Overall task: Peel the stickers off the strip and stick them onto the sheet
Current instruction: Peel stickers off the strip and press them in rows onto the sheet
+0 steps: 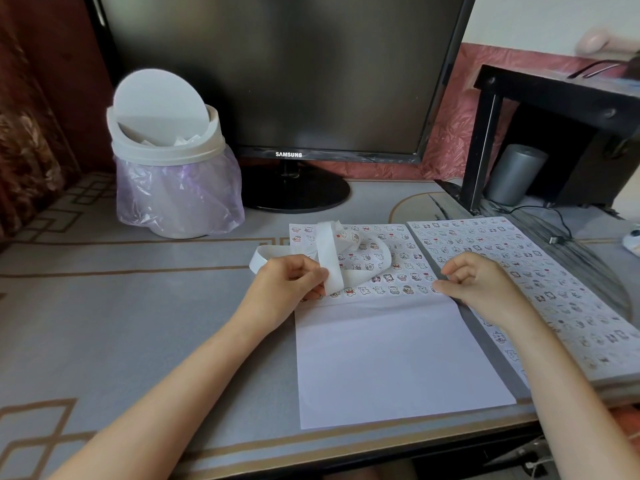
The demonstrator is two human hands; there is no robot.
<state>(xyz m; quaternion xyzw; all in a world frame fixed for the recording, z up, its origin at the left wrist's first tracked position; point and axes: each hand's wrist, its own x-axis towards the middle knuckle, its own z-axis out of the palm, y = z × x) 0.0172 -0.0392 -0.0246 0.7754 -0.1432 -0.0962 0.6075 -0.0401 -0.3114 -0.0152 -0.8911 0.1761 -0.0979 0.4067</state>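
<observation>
A white sheet (388, 362) lies on the desk in front of me; its upper half is covered with rows of small cartoon stickers, its lower half is blank. A long white sticker strip (329, 258) loops and curls over the sheet's top left. My left hand (287, 282) pinches the strip's near end at the sheet's left edge. My right hand (481, 282) presses its fingertips down at the right end of the lowest sticker row, on the sheet's right edge. Whether a sticker lies under those fingertips is hidden.
A second sheet full of stickers (540, 271) lies to the right, on a stack. A white swing-lid bin with a purple liner (169, 178) stands at the back left, a monitor (287, 81) behind, and a black shelf with a grey cylinder (516, 174) at the back right.
</observation>
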